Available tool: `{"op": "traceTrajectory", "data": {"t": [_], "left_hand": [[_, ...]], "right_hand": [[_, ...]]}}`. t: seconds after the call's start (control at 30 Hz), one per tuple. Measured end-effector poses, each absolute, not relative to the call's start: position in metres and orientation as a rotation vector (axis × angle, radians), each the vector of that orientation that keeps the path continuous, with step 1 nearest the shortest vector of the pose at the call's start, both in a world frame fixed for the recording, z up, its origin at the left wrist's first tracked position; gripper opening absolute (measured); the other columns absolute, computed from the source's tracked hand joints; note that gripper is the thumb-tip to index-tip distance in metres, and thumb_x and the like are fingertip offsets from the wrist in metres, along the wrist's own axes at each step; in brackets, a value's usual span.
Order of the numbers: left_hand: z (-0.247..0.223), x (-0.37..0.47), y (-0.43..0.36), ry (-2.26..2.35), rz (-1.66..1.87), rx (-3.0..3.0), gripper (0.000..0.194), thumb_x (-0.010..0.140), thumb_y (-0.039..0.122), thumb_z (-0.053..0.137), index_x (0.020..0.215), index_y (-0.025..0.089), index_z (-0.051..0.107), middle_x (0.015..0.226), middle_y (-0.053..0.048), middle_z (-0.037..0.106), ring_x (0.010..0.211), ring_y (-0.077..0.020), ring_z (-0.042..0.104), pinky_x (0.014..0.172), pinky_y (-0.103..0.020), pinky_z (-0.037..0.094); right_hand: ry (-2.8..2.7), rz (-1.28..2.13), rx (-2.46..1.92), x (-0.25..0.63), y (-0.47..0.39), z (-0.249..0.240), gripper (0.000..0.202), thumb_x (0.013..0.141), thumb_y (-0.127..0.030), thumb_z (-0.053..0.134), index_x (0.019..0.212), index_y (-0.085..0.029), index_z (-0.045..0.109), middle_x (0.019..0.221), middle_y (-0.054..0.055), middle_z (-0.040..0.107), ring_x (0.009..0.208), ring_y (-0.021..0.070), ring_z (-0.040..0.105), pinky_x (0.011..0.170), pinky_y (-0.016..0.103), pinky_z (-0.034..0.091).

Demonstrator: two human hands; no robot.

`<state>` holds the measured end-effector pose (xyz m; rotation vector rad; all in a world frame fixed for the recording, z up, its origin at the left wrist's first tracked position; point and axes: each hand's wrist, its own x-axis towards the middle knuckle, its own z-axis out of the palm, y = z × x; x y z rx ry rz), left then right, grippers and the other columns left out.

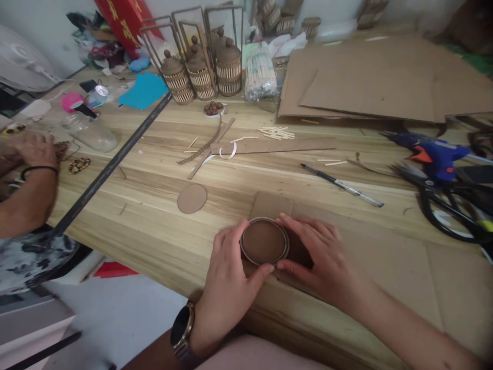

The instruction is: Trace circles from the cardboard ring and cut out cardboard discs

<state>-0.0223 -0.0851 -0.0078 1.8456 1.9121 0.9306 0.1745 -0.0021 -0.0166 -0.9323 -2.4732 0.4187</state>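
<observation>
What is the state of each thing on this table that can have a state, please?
left hand: curled around the ring's left side.
right hand: curled around the ring's right side.
round ring: lying flat on the cardboard sheet.
cardboard disc: flat, untouched.
pen: lying flat; cap unclear.
glue gun: lying on its side.
lidded baskets: upright, lids on.
scissors: lying flat, blades hidden.

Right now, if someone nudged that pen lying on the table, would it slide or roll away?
The pen looks thin and round-barrelled, so a sideways push would probably roll it across the smooth wooden table. It lies flat with bare wood around it, so little would stop it. It seems stiff and light, easy to pinch up. Both hands are on the cardboard ring, away from it.
</observation>
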Motion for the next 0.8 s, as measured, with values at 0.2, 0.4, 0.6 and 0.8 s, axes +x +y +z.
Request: {"op": "traceTrajectory", "data": {"t": [0.2,0.4,0.6,0.8], "left_hand": [[-0.007,-0.023,-0.084,1.911,0.877,1.936,0.071,0.085,0.023,0.073,0.144,0.02,0.034,0.133,-0.016,0.058,0.123,-0.0339,0.054,0.1,-0.053,0.051],[-0.004,-0.02,-0.083,1.938,0.831,1.975,0.072,0.085,0.023,0.071,0.145,0.02,0.032,0.13,-0.016,0.059,0.119,-0.0347,0.056,0.097,-0.054,0.052],[-0.001,-0.018,-0.08,1.911,0.797,2.09,0.07,0.084,0.019,0.068,0.144,0.017,0.032,0.126,-0.017,0.06,0.115,-0.0357,0.056,0.096,-0.056,0.052],[-0.002,-0.018,-0.077,1.909,0.792,2.1,0.073,0.082,0.017,0.069,0.144,0.016,0.031,0.126,-0.018,0.062,0.114,-0.0366,0.056,0.094,-0.057,0.052]], "right_hand": [[-2.477,0.442,-0.934,0.175,-0.002,-0.017,0.064,0.096,-0.036,0.065,0.15,-0.023,0.032,0.126,0.013,0.072,0.112,0.0354,0.066,0.09,0.052,0.049],[-2.459,0.45,-0.926,0.176,-0.002,-0.017,0.067,0.095,-0.035,0.066,0.152,-0.025,0.031,0.126,0.013,0.072,0.112,0.035,0.066,0.09,0.052,0.049],[-2.452,0.482,-0.953,0.176,-0.003,-0.019,0.066,0.095,-0.037,0.066,0.151,-0.026,0.033,0.124,0.014,0.071,0.114,0.0356,0.065,0.091,0.054,0.051],[-2.433,0.48,-0.946,0.182,0.002,-0.004,0.05,0.099,-0.044,0.059,0.142,-0.02,0.048,0.128,0.018,0.068,0.116,0.0334,0.067,0.09,0.051,0.058]]}}
